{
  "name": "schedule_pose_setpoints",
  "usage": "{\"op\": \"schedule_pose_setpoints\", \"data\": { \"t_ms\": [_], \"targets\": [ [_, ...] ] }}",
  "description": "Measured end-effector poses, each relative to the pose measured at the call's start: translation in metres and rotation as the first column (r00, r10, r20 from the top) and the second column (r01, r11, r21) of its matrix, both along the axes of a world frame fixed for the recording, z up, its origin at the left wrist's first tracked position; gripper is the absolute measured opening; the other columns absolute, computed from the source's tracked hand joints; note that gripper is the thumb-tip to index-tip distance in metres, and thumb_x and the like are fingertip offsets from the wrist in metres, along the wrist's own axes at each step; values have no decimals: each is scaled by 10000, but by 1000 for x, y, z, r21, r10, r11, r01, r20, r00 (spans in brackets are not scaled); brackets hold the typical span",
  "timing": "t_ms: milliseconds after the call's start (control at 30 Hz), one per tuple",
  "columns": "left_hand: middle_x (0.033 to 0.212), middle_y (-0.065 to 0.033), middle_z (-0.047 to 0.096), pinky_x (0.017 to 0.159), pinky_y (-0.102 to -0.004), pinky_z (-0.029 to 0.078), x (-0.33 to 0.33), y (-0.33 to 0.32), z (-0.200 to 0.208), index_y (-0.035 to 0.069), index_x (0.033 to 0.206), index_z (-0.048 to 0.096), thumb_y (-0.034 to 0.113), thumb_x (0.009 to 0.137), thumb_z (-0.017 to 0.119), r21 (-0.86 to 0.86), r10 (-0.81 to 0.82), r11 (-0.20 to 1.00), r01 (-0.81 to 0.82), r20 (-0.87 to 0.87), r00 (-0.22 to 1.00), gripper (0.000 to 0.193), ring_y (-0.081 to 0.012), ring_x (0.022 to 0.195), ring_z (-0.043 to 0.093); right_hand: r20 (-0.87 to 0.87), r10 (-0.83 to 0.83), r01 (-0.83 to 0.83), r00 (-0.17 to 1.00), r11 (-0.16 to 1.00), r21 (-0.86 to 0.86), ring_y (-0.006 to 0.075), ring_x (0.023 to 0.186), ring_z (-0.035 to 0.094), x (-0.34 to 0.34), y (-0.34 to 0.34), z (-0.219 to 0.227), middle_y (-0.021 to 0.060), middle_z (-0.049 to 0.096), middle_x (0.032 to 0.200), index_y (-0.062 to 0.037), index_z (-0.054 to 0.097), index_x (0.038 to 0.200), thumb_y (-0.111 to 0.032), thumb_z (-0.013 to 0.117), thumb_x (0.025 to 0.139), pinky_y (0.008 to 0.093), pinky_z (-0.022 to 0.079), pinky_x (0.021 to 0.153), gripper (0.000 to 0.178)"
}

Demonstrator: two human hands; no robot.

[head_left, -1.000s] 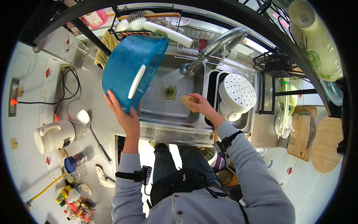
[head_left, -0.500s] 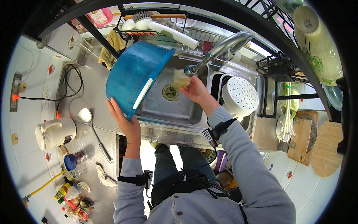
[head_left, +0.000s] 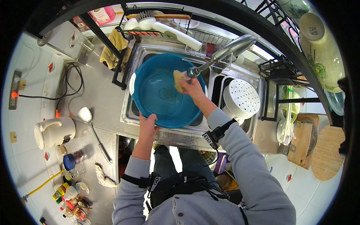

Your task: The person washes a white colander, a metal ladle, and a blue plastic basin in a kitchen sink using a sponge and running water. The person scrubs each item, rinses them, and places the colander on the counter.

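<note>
A round blue basin [head_left: 153, 107] with white handle grips rests upright over the sink [head_left: 126, 117], its inside facing up and wet-looking. My left hand [head_left: 147, 127] grips its near-left rim, thumb over the edge and fingers hidden beneath. Over the basin, my right hand [head_left: 193, 90] is closed on a tan scrubbing pad [head_left: 179, 81], possibly loofah. That pad is right beside the head of the chrome faucet [head_left: 212, 60]. Whether water is running, I cannot tell.
A white perforated steamer pot [head_left: 242, 96] sits in the right basin. A black rack post [head_left: 119, 77] stands left of the basin. On the left counter are a spatula [head_left: 95, 133], a cream kettle [head_left: 56, 131] and several condiment bottles [head_left: 71, 204]. Cutting boards [head_left: 326, 153] lean at right.
The basin has swung from tilted on its side at the left to upright over the sink, covering the drain. My left hand has shifted right with it; the pad stays near the faucet.
</note>
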State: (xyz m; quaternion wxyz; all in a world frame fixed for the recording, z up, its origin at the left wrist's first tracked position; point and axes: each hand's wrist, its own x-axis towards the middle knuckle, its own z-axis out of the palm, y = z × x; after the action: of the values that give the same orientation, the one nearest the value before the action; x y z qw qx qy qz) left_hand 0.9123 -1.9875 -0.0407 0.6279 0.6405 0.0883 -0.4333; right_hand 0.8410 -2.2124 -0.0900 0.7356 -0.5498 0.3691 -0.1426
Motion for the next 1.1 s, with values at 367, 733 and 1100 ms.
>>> {"op": "schedule_pose_setpoints", "data": {
  "t_ms": [367, 733, 1100],
  "targets": [
    [1172, -198, 508, 771, -462, 597, -8, 32, -11, -16, 1225, 388, 20, 763, 542, -62, 59, 993, -101, -480, 875, 488, -371, 975, 610, -355, 387, -524, 851, 663, -535, 300, 1010, 593, -33, 18, 27, 142, 542, 1097, -97, 586, 1138, -127, 757, 748, 375, 480, 939, 427],
    [1364, -180, 393, 807, -437, 526, 3, -4, -18, 102, 1476, 197, -70, 750, 457, -28, 120, 993, -117, 213, 970, 790, -354, 1150, 512, -178, 264, -293, 948, 942, -163, 215, 1051, 598, -36, -13, 25, 86, 565, 1174, -46, 516, 1244, -155, 711, 851, 330, 546, 800, 452],
    [1560, -192, 173, 1171, -451, 139, 17, 9, 20, 54, 1527, 116, -123, 706, 405, 116, -75, 983, -139, 961, 266, 888, -360, 1450, 166, 26, -42, 29, 999, 917, 398, 231, 1082, 603, -44, -16, 14, 59, 582, 1177, -82, 492, 1251, -189, 641, 919, 462, 533, 899, 380]
  ]
}}
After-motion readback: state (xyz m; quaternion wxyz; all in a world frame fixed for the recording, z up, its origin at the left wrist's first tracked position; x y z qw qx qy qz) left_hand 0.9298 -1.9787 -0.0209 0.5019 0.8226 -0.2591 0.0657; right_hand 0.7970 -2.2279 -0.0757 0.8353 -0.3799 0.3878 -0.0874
